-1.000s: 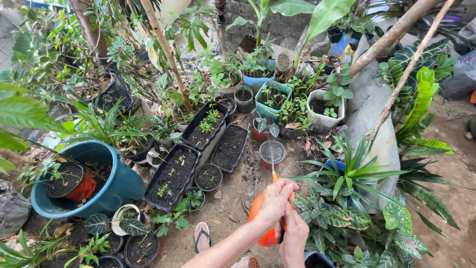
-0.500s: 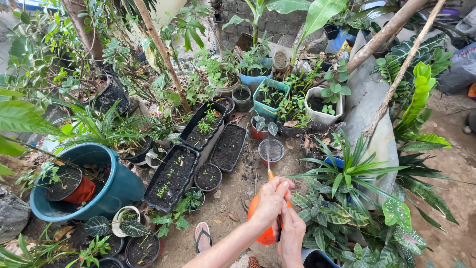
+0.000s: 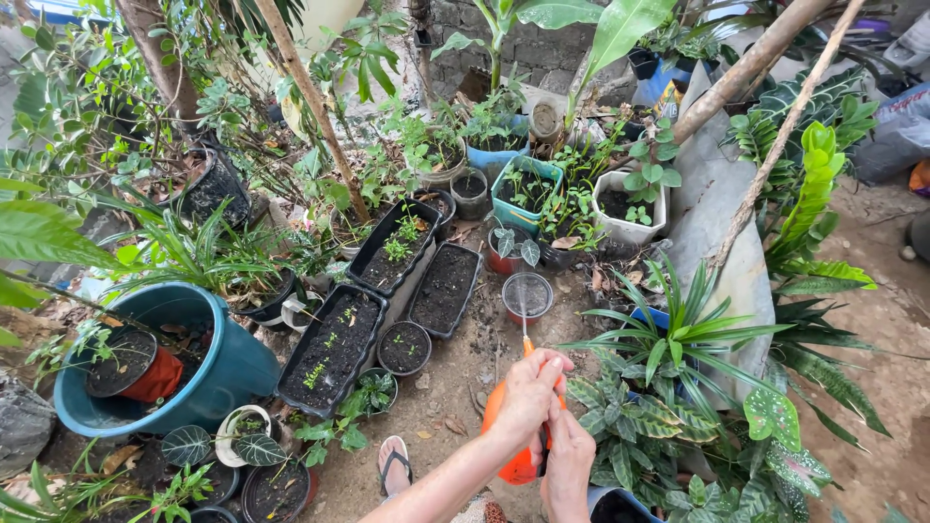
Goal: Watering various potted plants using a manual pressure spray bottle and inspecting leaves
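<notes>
Both hands on orange spray bottle point(image 3: 504, 436): left hand point(image 3: 528, 397) fingers wrapped over top, right hand point(image 3: 570, 465) gripping trigger side. Nozzle aims at small round pot point(image 3: 529, 295) of soil, thin stream reaching it. Black seedling trays point(image 3: 339, 349) beside look unsprayed.

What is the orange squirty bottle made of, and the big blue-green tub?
The orange spray bottle, gripped by both the left hand and right hand, looks like smooth plastic with an even, bright colour. The big teal tub also seems plastic: thin rolled rim, slightly glossy wall.
</notes>
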